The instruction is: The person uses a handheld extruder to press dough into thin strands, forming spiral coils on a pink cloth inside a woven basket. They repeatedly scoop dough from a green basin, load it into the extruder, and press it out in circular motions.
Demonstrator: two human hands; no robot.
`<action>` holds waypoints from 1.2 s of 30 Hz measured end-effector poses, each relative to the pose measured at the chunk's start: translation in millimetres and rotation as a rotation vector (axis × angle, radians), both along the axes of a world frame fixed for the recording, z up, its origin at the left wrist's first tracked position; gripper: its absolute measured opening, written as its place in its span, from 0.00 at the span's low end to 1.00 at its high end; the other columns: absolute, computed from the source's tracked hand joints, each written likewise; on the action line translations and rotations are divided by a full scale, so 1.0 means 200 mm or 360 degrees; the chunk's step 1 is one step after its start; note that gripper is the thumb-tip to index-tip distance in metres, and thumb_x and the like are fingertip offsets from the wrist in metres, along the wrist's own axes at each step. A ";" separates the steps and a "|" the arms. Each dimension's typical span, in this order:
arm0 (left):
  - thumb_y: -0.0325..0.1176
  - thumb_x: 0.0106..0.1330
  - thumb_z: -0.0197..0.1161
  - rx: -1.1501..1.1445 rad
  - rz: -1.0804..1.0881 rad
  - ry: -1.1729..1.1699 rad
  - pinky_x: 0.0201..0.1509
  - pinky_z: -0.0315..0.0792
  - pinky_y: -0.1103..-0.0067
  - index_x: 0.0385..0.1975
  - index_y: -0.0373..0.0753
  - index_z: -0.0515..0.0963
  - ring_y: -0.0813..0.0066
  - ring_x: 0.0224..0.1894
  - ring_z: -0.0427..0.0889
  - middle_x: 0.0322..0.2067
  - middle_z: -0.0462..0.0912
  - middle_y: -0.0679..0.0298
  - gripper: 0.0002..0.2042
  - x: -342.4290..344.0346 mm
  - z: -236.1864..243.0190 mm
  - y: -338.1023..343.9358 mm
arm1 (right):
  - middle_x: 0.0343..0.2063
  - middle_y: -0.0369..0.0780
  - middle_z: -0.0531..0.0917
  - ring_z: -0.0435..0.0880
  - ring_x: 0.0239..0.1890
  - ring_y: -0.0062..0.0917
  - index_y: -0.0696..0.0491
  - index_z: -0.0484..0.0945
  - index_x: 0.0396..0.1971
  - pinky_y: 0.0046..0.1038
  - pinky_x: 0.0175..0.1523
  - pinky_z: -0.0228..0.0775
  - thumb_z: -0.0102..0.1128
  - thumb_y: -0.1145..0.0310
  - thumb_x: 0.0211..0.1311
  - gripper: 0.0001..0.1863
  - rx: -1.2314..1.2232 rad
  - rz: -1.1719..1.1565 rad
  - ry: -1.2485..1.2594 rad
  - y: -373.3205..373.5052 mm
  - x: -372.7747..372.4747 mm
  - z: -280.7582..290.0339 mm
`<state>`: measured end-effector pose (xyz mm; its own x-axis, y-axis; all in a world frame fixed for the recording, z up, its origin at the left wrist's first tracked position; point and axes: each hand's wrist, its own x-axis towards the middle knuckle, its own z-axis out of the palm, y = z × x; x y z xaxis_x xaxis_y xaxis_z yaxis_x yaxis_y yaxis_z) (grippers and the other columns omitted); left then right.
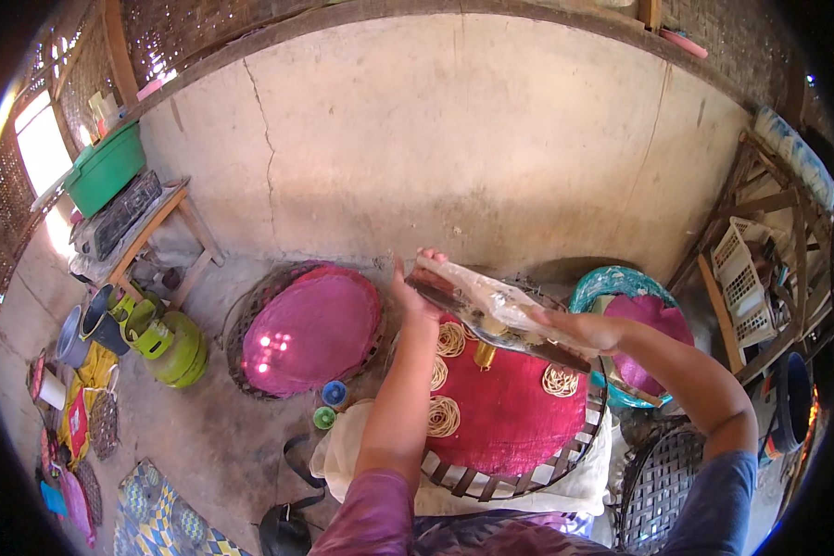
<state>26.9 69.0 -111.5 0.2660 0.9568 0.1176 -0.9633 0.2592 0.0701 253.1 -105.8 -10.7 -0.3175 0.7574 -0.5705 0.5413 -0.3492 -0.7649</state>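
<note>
In front of me I hold a wooden hand press [519,310], a long pale slab over a darker board, tilted down to the right. A brass cylinder [485,355] points down beneath it. My left hand [411,289] is closed round the left end, and my right hand [579,329] grips the right end. Below is a red round sheet [514,422] on a woven tray [595,435]. Pale coils of dough strands [443,417] lie on its left side, and one coil [560,381] sits at its right. The press hides the sheet's far part.
A pink round sheet [310,324] covers a basket at left. Beside it are two small tubs [334,394] and a green gas cylinder [181,352]. At right stand a turquoise basin [612,278] and a wooden rack [727,315]. A woven tray [663,491] lies near my right arm.
</note>
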 end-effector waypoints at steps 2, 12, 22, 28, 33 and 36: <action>0.57 0.68 0.43 0.0070 0.0049 0.0013 0.42 0.72 0.65 0.35 0.42 0.71 0.62 0.35 0.76 0.30 0.76 0.64 0.22 -0.03 -0.06 0.06 | 0.52 0.41 0.76 0.78 0.42 0.19 0.52 0.58 0.68 0.24 0.46 0.71 0.29 0.30 0.66 0.44 0.0076 0.0098 0.0013 0.03 -0.05 0.00; 0.56 0.71 0.40 -0.0138 0.0156 0.0115 0.42 0.69 0.68 0.31 0.45 0.67 0.67 0.32 0.73 0.26 0.71 0.68 0.20 -0.02 0.16 -0.07 | 0.42 0.50 0.81 0.79 0.44 0.30 0.62 0.76 0.50 0.32 0.51 0.69 0.31 0.28 0.63 0.48 -0.0205 -0.0169 -0.0500 -0.03 -0.06 0.20; 0.56 0.71 0.36 0.0034 0.0124 0.0285 0.40 0.67 0.66 0.28 0.50 0.68 0.74 0.29 0.72 0.23 0.71 0.74 0.20 -0.04 0.19 -0.14 | 0.26 0.39 0.79 0.75 0.28 0.20 0.59 0.79 0.34 0.27 0.32 0.68 0.34 0.33 0.67 0.40 0.0502 -0.0050 -0.0235 -0.13 -0.02 0.07; 0.55 0.72 0.33 -0.0107 -0.0078 0.0476 0.44 0.70 0.66 0.37 0.44 0.72 0.65 0.34 0.76 0.32 0.78 0.66 0.23 0.08 0.15 -0.09 | 0.33 0.45 0.82 0.78 0.35 0.26 0.63 0.79 0.40 0.29 0.41 0.70 0.39 0.32 0.65 0.43 0.0255 -0.0226 -0.0138 -0.15 0.08 0.00; 0.47 0.74 0.39 0.0469 -0.0315 0.2450 0.61 0.64 0.74 0.57 0.37 0.69 0.70 0.54 0.72 0.53 0.74 0.62 0.23 0.02 -0.04 -0.23 | 0.22 0.37 0.79 0.75 0.22 0.18 0.60 0.79 0.39 0.23 0.27 0.68 0.41 0.32 0.64 0.40 0.0295 -0.0313 0.0088 -0.21 0.15 -0.13; 0.63 0.71 0.30 0.0963 -0.0562 0.2817 0.61 0.62 0.73 0.52 0.36 0.75 0.69 0.53 0.74 0.49 0.79 0.59 0.36 0.04 -0.17 -0.31 | 0.21 0.37 0.78 0.75 0.21 0.18 0.61 0.79 0.37 0.23 0.27 0.67 0.42 0.32 0.64 0.40 0.0303 -0.0317 0.0239 -0.23 0.18 -0.17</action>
